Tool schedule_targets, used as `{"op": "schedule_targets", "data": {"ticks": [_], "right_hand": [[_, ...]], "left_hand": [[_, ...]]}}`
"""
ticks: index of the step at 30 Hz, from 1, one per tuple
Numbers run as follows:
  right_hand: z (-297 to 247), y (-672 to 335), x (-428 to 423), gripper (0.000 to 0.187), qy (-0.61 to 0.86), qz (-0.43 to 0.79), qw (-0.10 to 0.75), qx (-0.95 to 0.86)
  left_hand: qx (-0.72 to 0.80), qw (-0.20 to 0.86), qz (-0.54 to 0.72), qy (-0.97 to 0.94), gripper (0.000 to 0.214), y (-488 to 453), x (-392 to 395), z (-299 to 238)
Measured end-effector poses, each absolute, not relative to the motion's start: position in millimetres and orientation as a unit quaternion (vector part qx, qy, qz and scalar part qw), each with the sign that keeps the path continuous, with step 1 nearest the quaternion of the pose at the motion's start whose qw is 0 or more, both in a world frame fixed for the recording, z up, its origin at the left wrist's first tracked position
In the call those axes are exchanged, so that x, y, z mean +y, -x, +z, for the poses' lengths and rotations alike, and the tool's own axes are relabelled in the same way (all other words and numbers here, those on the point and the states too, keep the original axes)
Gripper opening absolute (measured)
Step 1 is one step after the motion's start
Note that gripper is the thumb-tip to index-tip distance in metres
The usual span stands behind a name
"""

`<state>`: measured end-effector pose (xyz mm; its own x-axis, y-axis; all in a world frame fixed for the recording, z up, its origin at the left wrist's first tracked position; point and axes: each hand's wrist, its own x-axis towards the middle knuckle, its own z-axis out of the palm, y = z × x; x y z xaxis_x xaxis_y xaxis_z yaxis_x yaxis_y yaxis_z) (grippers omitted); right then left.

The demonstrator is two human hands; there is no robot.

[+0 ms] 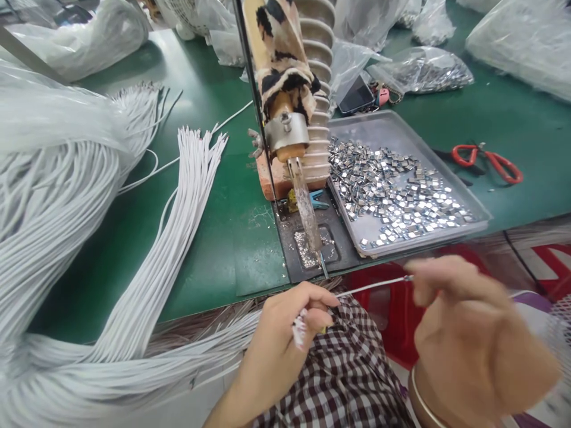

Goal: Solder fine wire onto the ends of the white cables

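Observation:
My left hand (288,333) is closed around a bunch of thin white cables (209,342), whose ends poke out between the fingers. One white cable (372,288) runs from it to the right. At that cable's dark, metallic-looking tip, my right hand (468,333) is closed in a pinch, smeared by motion; any small part inside the fingers is hidden. Just above my left hand, a soldering iron (306,205) clamped in a stand points down, with a thin bluish strip at its tip. Below the iron lies a black plate (297,270) with solder crumbs.
A clear tray (413,245) of small metal connectors (379,178) stands right of the iron. Beyond it lie red-handled pliers (486,157), a phone (355,96) and plastic bags (423,68). Bundled white cables (165,255) cover the left side. A ribbed hose (316,89) rises behind the iron.

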<state>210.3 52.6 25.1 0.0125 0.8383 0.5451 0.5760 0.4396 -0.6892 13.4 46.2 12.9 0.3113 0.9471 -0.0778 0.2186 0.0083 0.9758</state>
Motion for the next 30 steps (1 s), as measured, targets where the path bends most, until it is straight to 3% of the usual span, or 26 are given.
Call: {"op": "schedule_targets", "data": {"ticks": [3, 6, 13, 18, 24, 30], "right_hand": [[31.9, -198.9, 50.7, 0.013, 0.438, 0.205, 0.414, -0.771], [33.0, -192.7, 53.9, 0.015, 0.394, 0.271, 0.413, -0.775], [28.0, -196.6, 56.3, 0.014, 0.336, 0.302, 0.422, -0.786], [27.2, -195.5, 59.8, 0.019, 0.361, 0.340, 0.491, -0.716], [26.1, -198.3, 61.1, 0.031, 0.363, 0.409, 0.477, -0.689], [19.7, -199.9, 66.4, 0.021, 0.324, 0.542, 0.462, -0.623]], "left_hand": [[0.453, 0.502, 0.263, -0.688, 0.014, -17.9, 47.8, 14.5], [0.435, 0.481, 0.248, -0.720, 0.013, -17.7, 47.8, 14.8], [0.426, 0.481, 0.297, -0.706, 0.017, -16.9, 42.1, 12.6], [0.418, 0.471, 0.427, -0.649, 0.014, -19.2, 43.9, 11.8], [0.423, 0.448, 0.469, -0.633, 0.014, -19.9, 49.8, 11.1], [0.412, 0.431, 0.478, -0.644, 0.012, -18.1, 51.5, 11.2]]}}
